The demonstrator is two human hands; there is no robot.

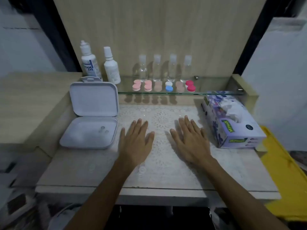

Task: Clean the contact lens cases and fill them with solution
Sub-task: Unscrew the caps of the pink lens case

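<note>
From my seat nothing of the job looked started: I judged the cleaning and the filling both still ahead. Nearest me, low in the frame, my left hand [135, 143] lay palm down on the lace table cover [159, 165], fingers straight and slightly spread, holding nothing; my right hand [191, 140] lay the same way just right of centre, equally empty, the two hands apart with bare lace between them. At mid-left an open white plastic box [89, 131] sat with its lid propped up, and at mid-right a tissue box [232, 123] lay close by my right hand. Farther back, on the glass shelf [216, 92] across the middle of the frame, the contact lens cases [163, 86] stood in a row, all capped as far as I could tell, in pink, beige, white-and-blue and red. Behind them stood four small clear bottles [164, 68], and at upper left the two white solution bottles [99, 65], both closed.
</note>
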